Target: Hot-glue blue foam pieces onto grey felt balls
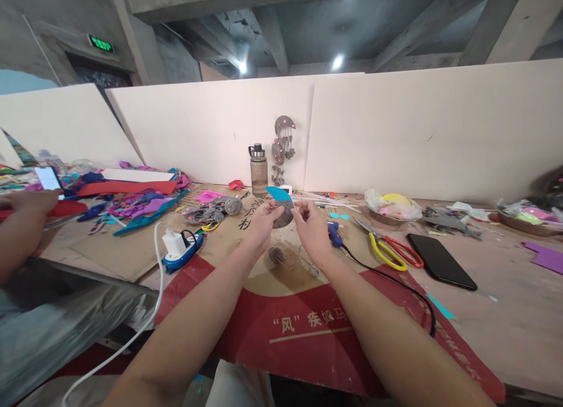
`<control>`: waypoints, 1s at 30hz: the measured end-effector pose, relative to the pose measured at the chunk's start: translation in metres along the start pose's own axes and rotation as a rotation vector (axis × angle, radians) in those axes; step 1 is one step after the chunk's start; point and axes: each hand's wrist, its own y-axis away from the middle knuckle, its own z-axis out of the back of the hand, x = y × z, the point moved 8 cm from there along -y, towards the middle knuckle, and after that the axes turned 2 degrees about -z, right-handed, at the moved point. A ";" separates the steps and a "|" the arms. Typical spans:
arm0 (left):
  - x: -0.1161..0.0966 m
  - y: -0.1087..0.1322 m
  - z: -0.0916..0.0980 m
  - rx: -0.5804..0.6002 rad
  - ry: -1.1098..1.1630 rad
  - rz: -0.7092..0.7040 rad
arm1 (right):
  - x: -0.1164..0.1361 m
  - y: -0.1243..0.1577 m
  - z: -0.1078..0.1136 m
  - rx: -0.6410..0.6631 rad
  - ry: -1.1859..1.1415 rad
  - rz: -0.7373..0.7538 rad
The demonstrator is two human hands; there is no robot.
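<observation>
In front of me a grey crescent-like piece (284, 219), with a bright blue pointed piece (278, 193) at its top, is held up over the table. My left hand (260, 224) pinches its left side. At its right edge the fingers of my right hand (311, 224) are closed; whether they also hold yarn is too small to tell. Below lies a small ball of grey yarn (277, 255) on the red and brown paper (308, 313). Beside my right wrist is a blue glue gun (335, 234) with a black cord.
Scissors (389, 250) and a black phone (441, 261) lie to the right. A water bottle (258, 169) stands before the white board, near a hanging grey ornament (284, 149). Left are a power strip (182, 254), felt scraps (141, 207) and another person's hand (37, 202).
</observation>
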 end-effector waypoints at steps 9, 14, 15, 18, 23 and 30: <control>-0.016 0.008 -0.001 -0.026 -0.164 -0.064 | 0.003 -0.002 0.004 -0.009 0.035 0.011; -0.028 0.006 0.007 -0.075 -0.454 -0.150 | -0.005 -0.004 0.002 0.013 0.034 -0.016; -0.027 0.005 0.007 -0.067 -0.442 -0.138 | -0.007 -0.005 0.001 0.018 0.021 -0.033; -0.018 0.004 0.003 -0.004 -0.278 -0.048 | -0.015 -0.007 0.001 0.027 -0.024 -0.092; -0.015 0.005 -0.004 0.039 -0.102 0.017 | -0.021 -0.009 -0.001 0.060 -0.094 -0.144; -0.023 0.007 -0.003 0.005 -0.107 -0.025 | -0.024 -0.007 -0.005 0.091 -0.146 -0.188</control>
